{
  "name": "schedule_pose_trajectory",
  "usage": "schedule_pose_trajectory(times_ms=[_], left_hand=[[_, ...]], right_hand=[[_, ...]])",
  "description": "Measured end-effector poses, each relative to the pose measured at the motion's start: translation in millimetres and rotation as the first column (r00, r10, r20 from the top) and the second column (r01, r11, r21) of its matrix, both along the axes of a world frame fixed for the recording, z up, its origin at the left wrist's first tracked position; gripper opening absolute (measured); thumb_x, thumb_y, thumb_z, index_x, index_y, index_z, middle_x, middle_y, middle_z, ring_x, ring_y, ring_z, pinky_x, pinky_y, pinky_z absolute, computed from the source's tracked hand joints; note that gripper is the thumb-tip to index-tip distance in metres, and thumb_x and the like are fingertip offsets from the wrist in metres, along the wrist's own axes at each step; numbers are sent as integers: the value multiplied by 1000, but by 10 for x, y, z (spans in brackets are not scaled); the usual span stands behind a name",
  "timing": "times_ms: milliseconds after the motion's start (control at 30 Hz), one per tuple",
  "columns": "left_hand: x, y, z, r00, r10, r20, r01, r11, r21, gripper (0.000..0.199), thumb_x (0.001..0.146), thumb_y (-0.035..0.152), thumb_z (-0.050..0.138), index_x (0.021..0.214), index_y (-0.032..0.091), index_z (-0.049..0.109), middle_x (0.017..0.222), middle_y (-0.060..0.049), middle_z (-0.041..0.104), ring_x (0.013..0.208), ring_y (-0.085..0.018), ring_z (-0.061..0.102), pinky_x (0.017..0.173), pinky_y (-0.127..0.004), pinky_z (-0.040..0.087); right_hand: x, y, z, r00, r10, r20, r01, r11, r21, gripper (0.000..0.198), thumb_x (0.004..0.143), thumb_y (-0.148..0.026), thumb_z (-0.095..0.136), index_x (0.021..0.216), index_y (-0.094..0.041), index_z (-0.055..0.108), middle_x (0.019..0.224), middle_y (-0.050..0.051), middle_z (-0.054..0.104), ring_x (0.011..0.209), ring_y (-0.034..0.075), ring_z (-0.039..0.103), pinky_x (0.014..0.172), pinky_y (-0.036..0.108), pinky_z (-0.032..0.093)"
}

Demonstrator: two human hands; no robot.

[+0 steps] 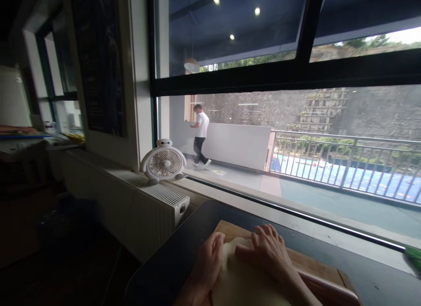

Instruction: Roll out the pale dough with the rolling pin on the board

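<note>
A pale, flattened sheet of dough [241, 282] lies on a wooden board [315, 265] at the bottom of the view. My left hand [208, 263] is at the dough's left edge, fingers curled together with the edge against them. My right hand [269, 249] lies across a rolling pin [329, 289] on the dough, its fingers stretched forward and slightly apart. Part of the pin is hidden beneath that hand and forearm; its near end sticks out at lower right. The lower dough runs out of view.
The board rests on a dark table [171, 266] beside a large window. A white fan [166, 162] stands by the sill above a radiator [158, 209]. Beyond the glass, a person [201, 130] walks near a railing [348, 159]. A green object [412, 257] is at far right.
</note>
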State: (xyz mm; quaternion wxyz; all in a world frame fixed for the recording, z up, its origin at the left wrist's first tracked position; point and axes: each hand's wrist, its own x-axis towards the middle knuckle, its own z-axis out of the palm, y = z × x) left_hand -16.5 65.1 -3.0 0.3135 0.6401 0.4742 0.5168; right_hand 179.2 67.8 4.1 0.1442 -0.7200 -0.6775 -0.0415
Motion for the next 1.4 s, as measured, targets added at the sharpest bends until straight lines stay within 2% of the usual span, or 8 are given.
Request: schedule_pose_trajectory(times_ms=[133, 267, 500, 667, 867, 1067, 1267, 1400], left_hand=[[11, -9, 8, 1000, 7, -7, -7, 1000, 2, 37, 88, 44, 34, 82, 18, 59, 75, -2, 62, 74, -17, 57, 67, -24, 41], [16, -31, 29, 999, 29, -21, -28, 1000, 13, 38, 88, 45, 34, 80, 18, 59, 73, -2, 63, 71, -16, 57, 65, -23, 41], [20, -24, 25, 999, 27, -37, -27, 1000, -6, 38, 88, 44, 34, 84, 17, 61, 73, -3, 62, 73, -17, 58, 67, -24, 43], [55, -89, 117, 996, 70, -57, -70, 998, -4, 40, 86, 46, 34, 79, 17, 61, 69, -3, 62, 68, -17, 57, 64, -24, 43], [67, -128, 175, 995, 95, -33, -95, 995, -12, 40, 85, 46, 36, 75, 17, 61, 68, -3, 62, 66, -17, 57, 62, -24, 43], [49, -115, 132, 996, 85, -28, -85, 996, 4, 39, 85, 45, 36, 75, 17, 61, 67, -3, 62, 65, -15, 56, 63, -23, 43], [38, -89, 95, 999, 52, -15, -52, 999, -8, 39, 88, 44, 33, 80, 17, 61, 69, -3, 62, 68, -16, 57, 66, -23, 43], [33, -106, 108, 999, 51, -16, -51, 999, 4, 39, 88, 43, 33, 80, 17, 62, 72, -4, 63, 71, -16, 58, 68, -24, 43]], right_hand=[[-16, -77, -9, 997, 68, 40, -70, 997, 43, 47, 88, -44, 21, 125, -28, 45, 134, 4, 41, 132, 26, 17, 103, 47, 16], [15, 147, 136, 988, -155, -24, 154, 988, -30, 48, 86, -41, 26, 121, -17, 49, 128, 12, 46, 127, 29, 28, 98, 49, 25], [-74, -261, -18, 985, 153, 81, -160, 983, 89, 44, 89, -41, 22, 125, -29, 46, 134, 1, 42, 133, 25, 14, 104, 46, 15], [-1, 83, 120, 1000, -8, 0, 8, 1000, 0, 45, 88, -40, 26, 122, -22, 48, 129, 8, 45, 129, 26, 23, 100, 46, 23], [-20, -100, -11, 985, 163, 54, -166, 985, 50, 44, 90, -43, 20, 119, -31, 50, 131, 3, 45, 131, 25, 21, 101, 44, 23], [34, 131, 111, 1000, -3, 23, 4, 999, -45, 45, 88, -42, 24, 117, -22, 52, 127, 11, 46, 124, 28, 31, 93, 46, 30], [-28, -106, -4, 985, 169, 38, -169, 986, -5, 47, 90, -47, 15, 122, -33, 46, 133, 4, 41, 131, 25, 20, 100, 47, 22], [75, 168, 79, 999, 48, 2, -48, 998, -41, 46, 88, -44, 21, 119, -25, 49, 136, 8, 37, 130, 27, 22, 98, 49, 23]])
